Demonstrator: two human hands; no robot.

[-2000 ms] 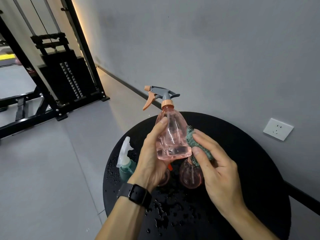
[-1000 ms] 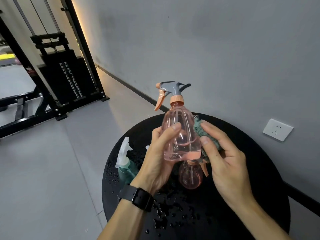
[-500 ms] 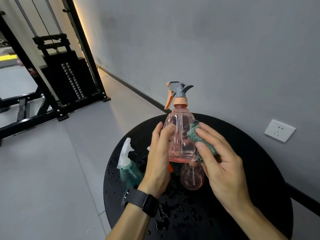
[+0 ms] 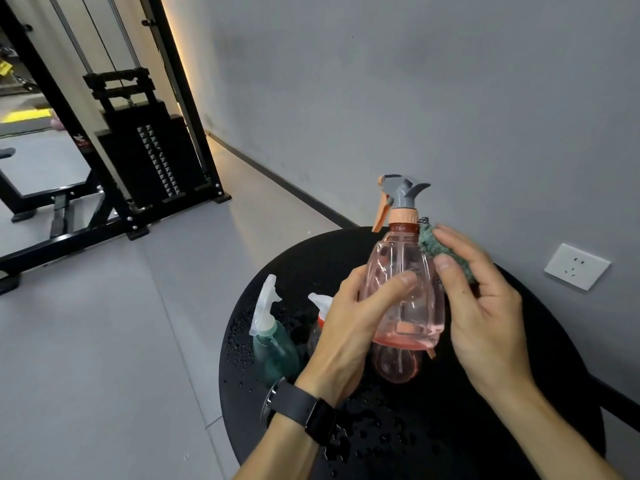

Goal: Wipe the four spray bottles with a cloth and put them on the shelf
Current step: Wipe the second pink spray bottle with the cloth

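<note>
Head view: left hand [image 4: 349,344] grips pink bottle [image 4: 403,289] by its body, lifted clear of table [image 4: 502,420], likely so every side is reachable. Right hand [image 4: 481,299] pinches green cloth [image 4: 445,251] against the bottle's shoulder. Clear, ribbed plastic; nubby cloth. Under the hands: another pink bottle, teal bottle [image 4: 275,348] leftward. Tabletop beaded wet. No shelf visible.

This is a gym. A black cable machine [image 4: 114,140] with a pinned weight stack [image 4: 157,157] and steel cables stands on grey rubber flooring [image 4: 104,323], beside a bare grey wall [image 4: 381,81] with a socket [image 4: 576,266].
</note>
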